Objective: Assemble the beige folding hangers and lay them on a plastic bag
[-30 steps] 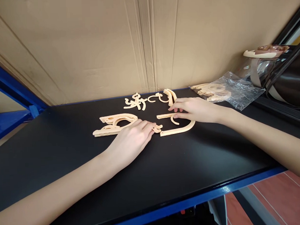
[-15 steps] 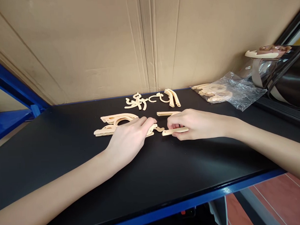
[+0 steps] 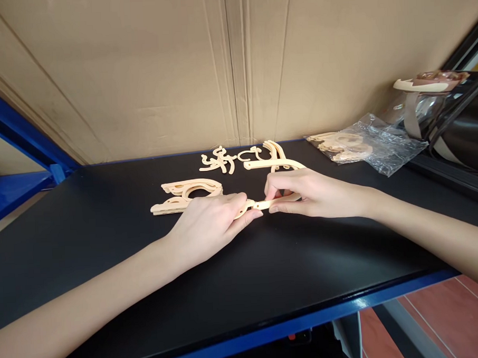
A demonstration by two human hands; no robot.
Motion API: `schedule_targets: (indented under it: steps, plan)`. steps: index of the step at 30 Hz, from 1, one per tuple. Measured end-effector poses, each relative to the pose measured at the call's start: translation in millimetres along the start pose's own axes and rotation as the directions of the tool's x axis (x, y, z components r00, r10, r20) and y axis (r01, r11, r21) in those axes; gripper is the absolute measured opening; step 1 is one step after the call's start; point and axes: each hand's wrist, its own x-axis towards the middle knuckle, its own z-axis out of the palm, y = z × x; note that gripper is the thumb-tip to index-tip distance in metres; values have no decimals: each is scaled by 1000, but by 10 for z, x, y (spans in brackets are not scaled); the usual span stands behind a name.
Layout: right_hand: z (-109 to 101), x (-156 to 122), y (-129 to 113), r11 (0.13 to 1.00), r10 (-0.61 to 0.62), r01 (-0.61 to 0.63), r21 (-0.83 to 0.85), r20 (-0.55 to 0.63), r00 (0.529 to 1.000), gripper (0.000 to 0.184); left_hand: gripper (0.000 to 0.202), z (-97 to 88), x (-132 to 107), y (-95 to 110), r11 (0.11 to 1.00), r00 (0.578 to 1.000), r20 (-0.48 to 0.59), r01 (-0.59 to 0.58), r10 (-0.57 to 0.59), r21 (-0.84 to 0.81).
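Observation:
My left hand (image 3: 211, 220) is closed on a small beige hanger piece (image 3: 242, 210), its thumb pressed along the piece's near side. My right hand (image 3: 306, 192) pinches a beige folding hanger arm (image 3: 262, 205) between thumb and fingers. The ends of the two pieces meet between my hands; whether they are joined I cannot tell. A curved beige arm (image 3: 262, 163) sticks out to the left behind my right hand, and its far end is hidden by that hand. Folded beige hangers (image 3: 174, 204) lie beyond my left hand, partly covered by it.
Small loose hook pieces (image 3: 219, 161) and curved arms (image 3: 276, 148) lie at the back of the black table (image 3: 243, 284). At the right rear, a clear plastic bag (image 3: 384, 146) holds more beige parts. Cardboard (image 3: 139, 72) stands behind the table.
My hands have come closer together, and the ends of the two pieces now meet. The arm behind my right hand has swung back and up, so more of its curve shows.

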Motion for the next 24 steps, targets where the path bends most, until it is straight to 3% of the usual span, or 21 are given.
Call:
schedule_targets:
  steps: [6,11,19,24]
  plan:
    - [79,22,1,973,40,-35,228,-15,999,19,50,-15,-10,-25,993,1000,-2,-28,29,112]
    - [103,35,-44,977,10,-8,215,-9,1000,18,56,21,11,2,988,994,-5,-108,109,115]
    - [40,29,-40,984,50,-44,175,-25,998,19,43,-12,32,19,999,998,53,26,-24,-26]
    - [44,39,-28,976,45,-38,215,-30,999,20,50,13,24,4,997,996,62,62,-65,39]
